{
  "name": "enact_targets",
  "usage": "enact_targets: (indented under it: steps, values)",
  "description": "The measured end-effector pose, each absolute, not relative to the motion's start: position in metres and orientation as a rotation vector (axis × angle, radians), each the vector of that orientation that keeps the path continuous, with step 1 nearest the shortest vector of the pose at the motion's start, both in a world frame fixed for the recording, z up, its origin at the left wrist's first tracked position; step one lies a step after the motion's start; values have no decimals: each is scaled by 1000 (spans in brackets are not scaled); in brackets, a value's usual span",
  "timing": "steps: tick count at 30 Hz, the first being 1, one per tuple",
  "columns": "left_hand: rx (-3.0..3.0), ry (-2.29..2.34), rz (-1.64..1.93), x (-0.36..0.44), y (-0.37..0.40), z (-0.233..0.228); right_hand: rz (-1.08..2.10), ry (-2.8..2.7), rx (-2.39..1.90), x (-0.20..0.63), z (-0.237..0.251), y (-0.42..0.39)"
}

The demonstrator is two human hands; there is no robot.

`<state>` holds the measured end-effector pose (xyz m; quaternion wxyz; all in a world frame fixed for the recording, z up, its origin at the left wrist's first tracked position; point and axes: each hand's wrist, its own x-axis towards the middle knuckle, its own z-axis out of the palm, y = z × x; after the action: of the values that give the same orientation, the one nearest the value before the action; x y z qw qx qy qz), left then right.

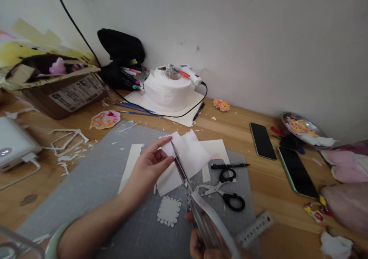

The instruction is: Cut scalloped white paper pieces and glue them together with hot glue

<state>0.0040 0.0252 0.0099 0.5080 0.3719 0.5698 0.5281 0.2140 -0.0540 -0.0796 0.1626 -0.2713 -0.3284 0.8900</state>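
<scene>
Head view: L hand pinches the L side of a white sheet btwn thumb & fingertips; pale green bangle on that wrist. R hand grips the handles of big metal scissors, blades pointing away & lying across the sheet's L part, nr the L thumb; how far apart the blades are, can't tell. Sheet is over the grey mat, twd its back edge, w/ more cream paper under/behind it.

Also on the mat: scalloped card pc just nearer than the sheet; black-handled scissors, blades apart, & black pen, both twd mat's R edge. Steel ruler lies over that same R edge, nr its front.

On the table, past mat's R edge: 2 phones, a black one & a green-edged one. Metal bowl w/ orange cutouts is farther R, nr table's back edge. Along that back edge: white roll w/ glue gun on top, black pouch of pens L of it, cardboard box twd back-L corner. Past mat's L edge: paper scraps, white device w/ cable.
</scene>
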Motion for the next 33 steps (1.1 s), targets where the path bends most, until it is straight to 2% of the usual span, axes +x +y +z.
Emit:
enact_targets:
  steps: [10,16,26,33]
  values:
    - [870,1367,1287,2,27,6,2583,-1039,-727,212,-76,-48]
    - [828,1326,1311,2,26,3,2406,-981,-652,212,-63,-60]
    - [798,1340,1320,3,26,7,2500,-953,-723,217,-83,-59]
    - [763,1294,1328,2,25,7,2602,-827,-529,207,-88,-56]
